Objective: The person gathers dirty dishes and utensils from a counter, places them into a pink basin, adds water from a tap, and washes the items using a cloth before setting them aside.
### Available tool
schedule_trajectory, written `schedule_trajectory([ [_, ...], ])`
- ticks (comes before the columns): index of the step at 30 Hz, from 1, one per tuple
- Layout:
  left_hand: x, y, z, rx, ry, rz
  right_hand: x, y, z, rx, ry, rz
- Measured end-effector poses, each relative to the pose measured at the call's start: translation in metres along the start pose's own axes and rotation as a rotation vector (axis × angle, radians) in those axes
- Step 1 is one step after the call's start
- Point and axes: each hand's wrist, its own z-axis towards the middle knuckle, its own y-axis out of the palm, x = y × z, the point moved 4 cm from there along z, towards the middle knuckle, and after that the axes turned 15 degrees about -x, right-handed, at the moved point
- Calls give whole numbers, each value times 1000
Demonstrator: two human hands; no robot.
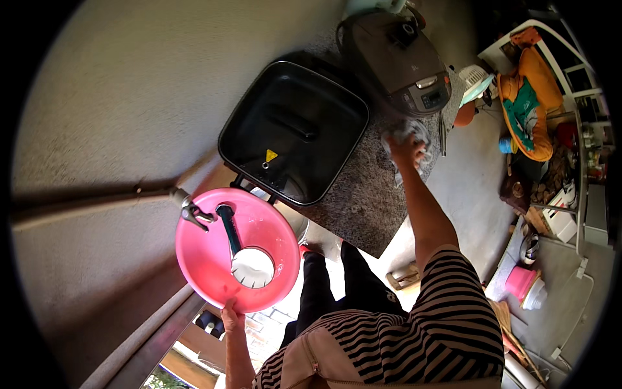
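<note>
My left hand [233,316] grips the near rim of a pink plastic basin [286,243]. Inside the basin lie a dark green cylindrical object [229,228] and a round white object [252,267], perhaps a bowl or lid. A metal tap [194,213] reaches over the basin's left edge. My right hand [407,150] is closed on a crumpled grey-white cloth [417,131], which touches the speckled stone counter [367,204]. To the left of that hand stands a square black electric pan with its lid [296,131] on; a rice cooker [398,63] is just beyond the hand.
Chopsticks [442,133] lie at the counter's right edge. A wall runs along the left, with a pipe [87,205] leading to the tap. On the right are an orange bag [539,82], a metal rack [579,194] and a pink container [520,282]. A wooden stool [406,277] stands below the counter.
</note>
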Motion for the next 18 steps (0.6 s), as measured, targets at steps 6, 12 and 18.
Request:
schedule_trajectory([
  [6, 0, -1, -4, 37, 15, 42, -43, 36, -42, -50, -494, -286],
  [12, 1, 8, -4, 60, 18, 72, -9, 59, -111, -65, -1220, -415],
  [18, 2, 7, -6, 9, -3, 32, 5, -21, -135, -724, -780, 223],
])
